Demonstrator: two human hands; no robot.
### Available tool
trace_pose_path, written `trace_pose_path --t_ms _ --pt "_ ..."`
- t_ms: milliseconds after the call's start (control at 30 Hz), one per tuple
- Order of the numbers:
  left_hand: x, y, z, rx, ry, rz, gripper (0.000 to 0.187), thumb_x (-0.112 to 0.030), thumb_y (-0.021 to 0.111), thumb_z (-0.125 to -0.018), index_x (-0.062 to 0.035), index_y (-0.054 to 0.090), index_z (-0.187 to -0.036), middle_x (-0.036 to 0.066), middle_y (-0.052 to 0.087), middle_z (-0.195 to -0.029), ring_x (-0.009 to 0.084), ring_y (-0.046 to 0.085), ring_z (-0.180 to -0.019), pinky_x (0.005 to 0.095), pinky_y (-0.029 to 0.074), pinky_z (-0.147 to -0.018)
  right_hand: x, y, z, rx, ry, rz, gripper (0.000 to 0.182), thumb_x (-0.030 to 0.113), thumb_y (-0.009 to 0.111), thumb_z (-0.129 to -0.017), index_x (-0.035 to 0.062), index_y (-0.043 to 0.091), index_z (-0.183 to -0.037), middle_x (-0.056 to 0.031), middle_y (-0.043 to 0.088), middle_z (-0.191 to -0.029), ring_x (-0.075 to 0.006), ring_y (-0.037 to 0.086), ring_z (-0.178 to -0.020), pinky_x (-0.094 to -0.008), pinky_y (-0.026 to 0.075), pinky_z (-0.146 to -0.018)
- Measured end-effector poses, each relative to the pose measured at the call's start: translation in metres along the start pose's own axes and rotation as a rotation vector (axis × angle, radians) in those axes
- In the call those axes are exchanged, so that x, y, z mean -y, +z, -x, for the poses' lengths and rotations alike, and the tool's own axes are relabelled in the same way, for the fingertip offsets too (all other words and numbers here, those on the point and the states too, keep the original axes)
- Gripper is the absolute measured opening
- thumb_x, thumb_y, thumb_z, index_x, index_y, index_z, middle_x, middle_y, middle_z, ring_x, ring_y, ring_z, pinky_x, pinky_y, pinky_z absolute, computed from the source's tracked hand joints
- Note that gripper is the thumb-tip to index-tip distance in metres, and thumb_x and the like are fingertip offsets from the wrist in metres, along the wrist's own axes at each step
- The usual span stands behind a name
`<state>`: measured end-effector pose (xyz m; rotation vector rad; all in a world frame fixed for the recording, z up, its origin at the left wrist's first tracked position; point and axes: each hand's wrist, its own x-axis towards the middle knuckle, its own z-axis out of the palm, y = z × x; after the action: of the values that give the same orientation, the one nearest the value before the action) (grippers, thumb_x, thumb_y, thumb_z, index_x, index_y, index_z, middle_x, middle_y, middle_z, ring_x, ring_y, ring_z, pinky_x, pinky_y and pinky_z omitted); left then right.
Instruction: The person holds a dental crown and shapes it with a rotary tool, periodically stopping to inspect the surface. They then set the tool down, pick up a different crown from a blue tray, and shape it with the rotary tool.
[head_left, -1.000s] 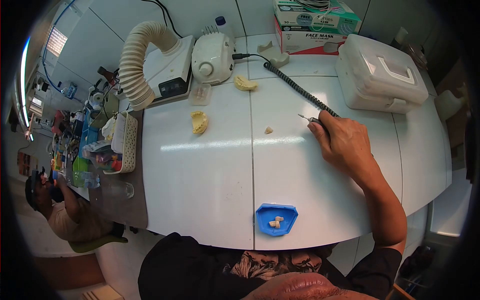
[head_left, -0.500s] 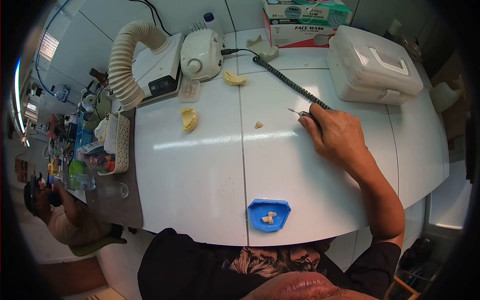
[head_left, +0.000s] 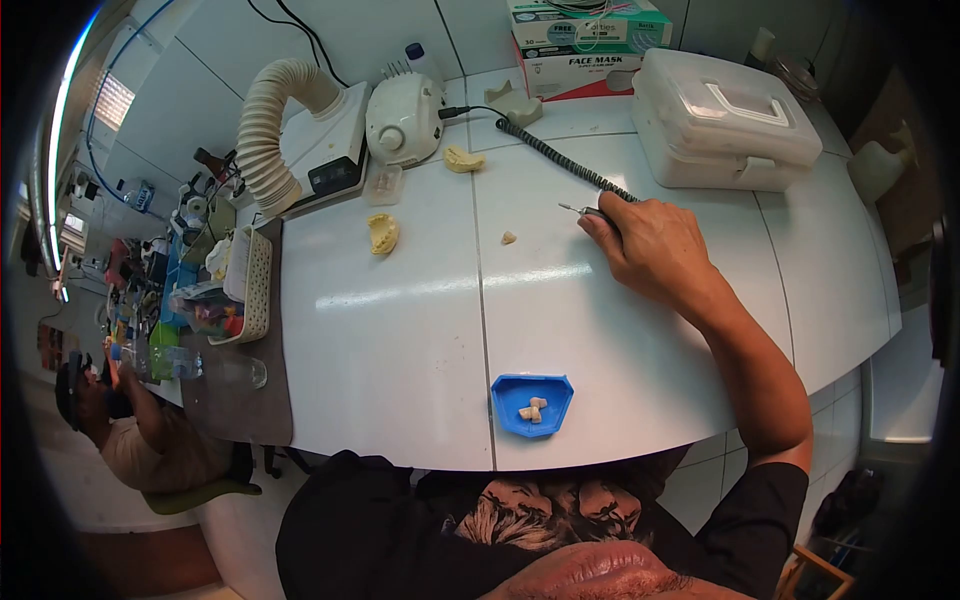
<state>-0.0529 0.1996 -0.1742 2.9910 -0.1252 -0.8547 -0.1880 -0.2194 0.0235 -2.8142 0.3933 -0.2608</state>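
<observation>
My right hand [head_left: 655, 245] is closed around a slim dental handpiece [head_left: 597, 214], and its thin metal bur points left. A dark coiled cord [head_left: 560, 160] runs from behind the hand to the white micromotor control unit [head_left: 404, 120]. Left of the bur, a small cream tooth-like piece [head_left: 508, 238] lies on the white table [head_left: 390, 350]. Two yellow dental casts, one curved [head_left: 463, 159] and one arch-shaped [head_left: 383, 234], lie farther left. Near the front edge, a blue tray [head_left: 505, 421] holds several small cream pieces [head_left: 533, 411]. My left hand is out of view.
A white dust extractor [head_left: 325, 150] with a ribbed hose [head_left: 262, 125] stands at the back left. Mask boxes [head_left: 590, 70] and a white lidded case [head_left: 725, 125] stand at the back. A basket [head_left: 257, 290] is at the left; beyond it sits another person [head_left: 150, 430].
The camera view has shifted slightly, so the tray appears higher and the back-right boxes farther left. My right hand keeps its hold on the handpiece, with little movement over the table.
</observation>
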Motion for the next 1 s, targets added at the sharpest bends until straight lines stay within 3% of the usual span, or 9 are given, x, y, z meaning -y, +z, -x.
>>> trace_pose_path --t_ms 233,433,533,600,700,767,833,900,1000 --pt "0.001 0.015 0.030 0.054 0.016 -0.030 0.055 -0.045 0.064 -0.109 -0.0062 0.066 -0.148 0.024 0.074 -0.138 0.0382 0.070 -0.130 0.0470 0.054 -0.108 -0.002 0.002 0.004 -0.034 -0.013 -0.039 0.043 0.043 0.058 -0.112 0.0048 0.070 -0.096 -0.0196 0.069 -0.070 -0.0458 0.067 -0.068 -0.0580 0.051 -0.068" --pt "0.018 0.013 0.110 0.277 0.109 -0.135 0.055 -0.045 0.064 -0.109 -0.0062 0.065 -0.148 0.024 0.074 -0.138 0.0387 0.070 -0.130 0.0474 0.054 -0.108 -0.001 -0.005 0.007 0.000 -0.012 -0.052 0.045 0.044 0.057 -0.112 0.0044 0.077 -0.101 -0.0197 0.076 -0.080 -0.0426 0.074 -0.076 -0.0542 0.058 -0.072" --pt "0.018 -0.024 0.174 0.477 0.447 -0.111 0.055 -0.045 0.064 -0.110 -0.0062 0.065 -0.148 0.024 0.074 -0.138 0.0389 0.070 -0.129 0.0477 0.055 -0.107 -0.007 0.002 0.006 -0.037 -0.060 -0.080 0.046 0.044 0.056 -0.113 0.0035 0.075 -0.103 -0.0200 0.074 -0.076 -0.0443 0.071 -0.075 -0.0549 0.055 -0.073" --pt "0.009 -0.076 0.210 0.575 0.861 0.037 0.046 -0.028 0.071 -0.106 -0.0031 0.068 -0.145 0.022 0.077 -0.129 0.0353 0.074 -0.121 0.0450 0.058 -0.102 -0.007 0.004 0.005 -0.032 -0.045 -0.075 0.046 0.044 0.056 -0.113 0.0032 0.075 -0.103 -0.0200 0.074 -0.077 -0.0439 0.072 -0.075 -0.0549 0.056 -0.074" --pt "-0.014 -0.161 0.232 0.671 0.986 0.355 0.032 -0.017 0.077 -0.102 -0.0004 0.076 -0.129 0.017 0.080 -0.112 0.0280 0.079 -0.106 0.0400 0.059 -0.094 -0.005 0.004 0.007 -0.040 -0.062 -0.070 0.046 0.044 0.056 -0.113 0.0031 0.075 -0.104 -0.0206 0.075 -0.078 -0.0437 0.073 -0.077 -0.0549 0.056 -0.075" --pt "-0.022 -0.189 0.219 0.333 1.085 0.498 0.019 -0.002 0.081 -0.097 0.0039 0.077 -0.114 0.011 0.080 -0.099 0.0178 0.078 -0.091 0.0324 0.060 -0.082 -0.005 0.002 0.007 -0.048 -0.067 -0.065 0.046 0.044 0.056 -0.113 0.0031 0.075 -0.104 -0.0209 0.075 -0.079 -0.0437 0.073 -0.077 -0.0549 0.056 -0.075" --pt "-0.038 -0.205 0.186 0.062 1.064 0.468 0.011 0.000 0.078 -0.099 0.0058 0.074 -0.107 0.010 0.079 -0.095 0.0135 0.077 -0.084 0.0288 0.060 -0.073 -0.005 0.002 0.007 -0.037 -0.061 -0.061 0.046 0.043 0.056 -0.113 0.0029 0.075 -0.104 -0.0211 0.075 -0.079 -0.0437 0.073 -0.077 -0.0551 0.056 -0.074" --pt "-0.085 -0.203 0.143 -0.012 1.134 0.674 0.012 0.006 0.071 -0.099 0.0016 0.075 -0.109 0.008 0.076 -0.090 0.0123 0.074 -0.078 0.0264 0.056 -0.064 -0.004 0.000 0.005 -0.022 -0.040 -0.042 0.046 0.044 0.057 -0.112 0.0043 0.077 -0.103 -0.0194 0.078 -0.083 -0.0424 0.075 -0.079 -0.0533 0.058 -0.073" --pt "-0.148 -0.207 0.085 -0.124 1.114 0.637 0.017 0.004 0.067 -0.102 0.0007 0.073 -0.117 0.008 0.076 -0.101 0.0117 0.073 -0.085 0.0270 0.058 -0.072 -0.004 0.000 0.006 -0.021 -0.028 -0.040 0.045 0.044 0.059 -0.112 0.0046 0.074 -0.098 -0.0196 0.074 -0.076 -0.0428 0.072 -0.072 -0.0542 0.056 -0.068"
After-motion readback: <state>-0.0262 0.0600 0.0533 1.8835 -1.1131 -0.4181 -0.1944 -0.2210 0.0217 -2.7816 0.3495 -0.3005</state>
